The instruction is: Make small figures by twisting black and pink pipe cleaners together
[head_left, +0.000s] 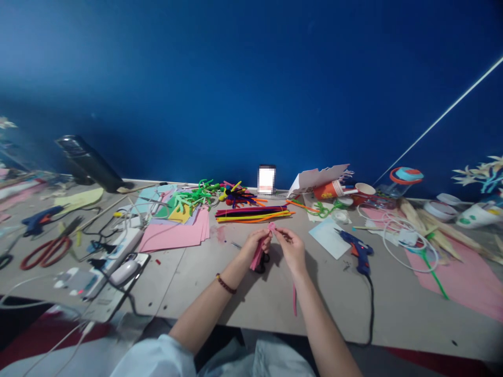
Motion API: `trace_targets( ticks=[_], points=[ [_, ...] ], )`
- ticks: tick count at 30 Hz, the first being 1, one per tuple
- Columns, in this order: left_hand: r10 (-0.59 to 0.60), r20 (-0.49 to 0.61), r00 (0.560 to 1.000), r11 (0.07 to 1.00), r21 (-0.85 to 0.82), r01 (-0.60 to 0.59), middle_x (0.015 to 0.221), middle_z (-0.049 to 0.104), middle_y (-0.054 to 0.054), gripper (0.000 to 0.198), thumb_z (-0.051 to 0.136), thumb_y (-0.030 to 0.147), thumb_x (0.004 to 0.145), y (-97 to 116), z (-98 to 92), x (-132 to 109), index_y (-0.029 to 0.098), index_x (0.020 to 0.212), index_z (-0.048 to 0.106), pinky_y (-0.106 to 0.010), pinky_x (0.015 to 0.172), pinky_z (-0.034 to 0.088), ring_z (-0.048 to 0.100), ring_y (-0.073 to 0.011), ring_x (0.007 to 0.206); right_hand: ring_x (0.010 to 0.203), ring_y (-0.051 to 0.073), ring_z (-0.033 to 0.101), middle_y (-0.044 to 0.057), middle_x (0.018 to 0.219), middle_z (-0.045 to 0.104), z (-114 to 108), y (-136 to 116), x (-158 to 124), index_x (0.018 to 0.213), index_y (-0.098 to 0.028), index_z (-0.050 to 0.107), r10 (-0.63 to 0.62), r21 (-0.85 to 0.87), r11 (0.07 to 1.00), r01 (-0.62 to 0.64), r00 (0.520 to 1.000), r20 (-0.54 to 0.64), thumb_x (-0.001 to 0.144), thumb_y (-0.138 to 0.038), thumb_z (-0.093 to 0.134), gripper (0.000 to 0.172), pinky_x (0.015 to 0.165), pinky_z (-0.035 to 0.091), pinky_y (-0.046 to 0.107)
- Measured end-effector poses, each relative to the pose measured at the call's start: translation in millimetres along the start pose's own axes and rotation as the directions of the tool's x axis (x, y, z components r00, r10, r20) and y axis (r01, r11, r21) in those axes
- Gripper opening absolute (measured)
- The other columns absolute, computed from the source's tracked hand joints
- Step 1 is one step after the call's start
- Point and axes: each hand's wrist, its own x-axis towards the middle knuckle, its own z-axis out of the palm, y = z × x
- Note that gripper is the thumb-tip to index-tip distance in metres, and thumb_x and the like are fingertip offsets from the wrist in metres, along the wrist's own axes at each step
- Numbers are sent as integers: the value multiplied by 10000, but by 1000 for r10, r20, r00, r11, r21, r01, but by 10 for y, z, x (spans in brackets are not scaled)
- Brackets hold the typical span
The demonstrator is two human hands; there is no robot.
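Observation:
Above the middle of the table, my left hand [257, 244] is closed round a bundle of pink pipe cleaners [257, 257], whose lower ends stick out beneath the palm. At the top of the bundle is a small curled pink piece [272, 227]. My right hand [290, 245] pinches at this curl, its fingertips close to those of my left hand. A loose pink strand [294, 301] hangs beside my right forearm. Just under my left hand, dark scissors handles [262, 263] lie on the table, partly hidden.
Coloured pipe cleaners [251, 213] lie behind my hands, before a propped phone [266, 179]. Pink paper [173, 235], red-handled scissors [47, 252] and a power strip [113, 256] are left. A blue glue gun [358, 250] with a trailing cord lies right.

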Motion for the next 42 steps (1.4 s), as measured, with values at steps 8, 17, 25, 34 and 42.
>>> trace_targets(
  ticks=[8, 17, 25, 34, 42],
  points=[
    [-211, 113, 971, 911, -337, 237, 469, 273, 79, 214, 421, 170, 879, 68, -29, -11, 123, 683, 494, -121, 338, 236, 241, -25, 340, 598, 140, 547, 22, 690, 661, 0, -24, 2, 775, -182, 688, -10, 10, 1000, 10, 1000, 23, 651, -425, 709, 274, 555, 430, 250],
    [-275, 212, 938, 823, -452, 343, 482, 222, 78, 257, 370, 186, 911, 73, -5, -67, 138, 668, 437, -116, 339, 231, 241, -23, 332, 445, 66, 379, -29, 593, 580, 29, 51, 23, 785, -178, 692, 172, 168, 969, -179, 983, 58, 568, -425, 768, 337, 398, 249, 200],
    [-260, 222, 940, 787, -515, 339, 496, 208, 76, 243, 380, 163, 905, 77, 63, -110, 152, 663, 404, -96, 329, 217, 210, -13, 327, 450, 76, 398, -30, 585, 594, 41, 64, 16, 878, -178, 703, 174, 195, 960, -200, 974, 143, 588, -472, 750, 415, 425, 273, 215],
    [-250, 188, 950, 807, -502, 312, 504, 200, 75, 249, 405, 134, 889, 87, 91, -144, 168, 645, 367, -113, 312, 198, 180, -19, 326, 436, 76, 406, -32, 582, 598, 36, 33, 11, 788, -183, 667, 161, 259, 947, -189, 979, 126, 568, -438, 779, 355, 418, 288, 218],
    [-232, 204, 951, 805, -510, 305, 486, 216, 71, 265, 376, 121, 887, 105, 127, -183, 165, 626, 372, -95, 304, 196, 172, -19, 327, 679, 158, 611, 20, 805, 705, 61, 23, 7, 840, -206, 690, 221, 353, 890, -288, 950, 219, 552, -405, 792, 365, 578, 457, 251]
  ],
)
